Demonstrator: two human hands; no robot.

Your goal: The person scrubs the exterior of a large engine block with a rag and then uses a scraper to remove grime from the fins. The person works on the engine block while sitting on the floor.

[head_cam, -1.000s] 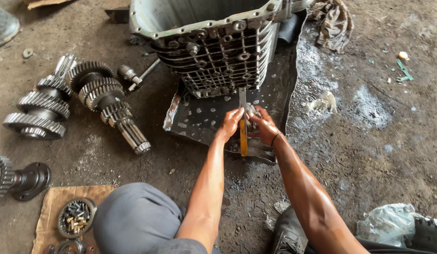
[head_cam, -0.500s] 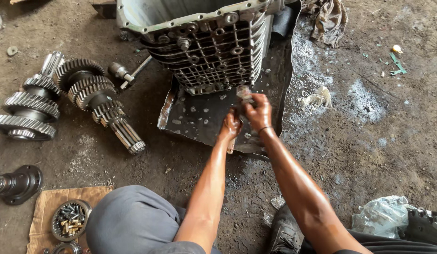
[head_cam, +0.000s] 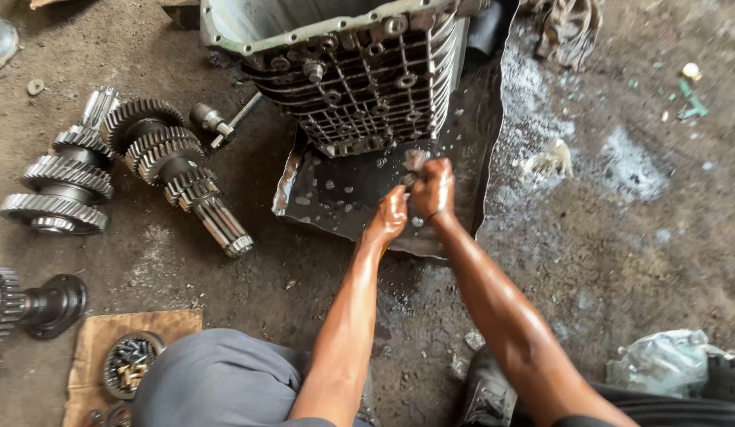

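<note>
Standing over this one, and it's a proper floor job. Both hands meet just above the middle of the frame, right under the ribbed gearbox casing (head_cam: 359, 79) that sits open side up at top centre. The right hand (head_cam: 433, 190) is clenched around a small greasy metal part (head_cam: 415, 160) that pokes out above the fist; what it is exactly, I can't make out, too blurred and oily. The left hand (head_cam: 388, 215) sits just below and beside it, fingers curled in toward the same piece, probably steadying it, though whether it really grips anything I can't tell.

They're working over a dark wet metal sheet (head_cam: 336, 198) laid under the casing, which makes sense as a drip catcher, since everything shines with oil, forearms included.

Over at the left of the frame the gear shafts (head_cam: 178, 166) are laid out side by side on the dirt, well apart from the hands, likely kept in order. A socket extension (head_cam: 221, 122) lies between them and the casing. In the lower left corner a piece of cardboard (head_cam: 90, 356) holds a bearing ring full of small bits (head_cam: 130, 364), so they stay off the grit. A crumpled plastic bag (head_cam: 664, 364) sits at lower right.
</note>
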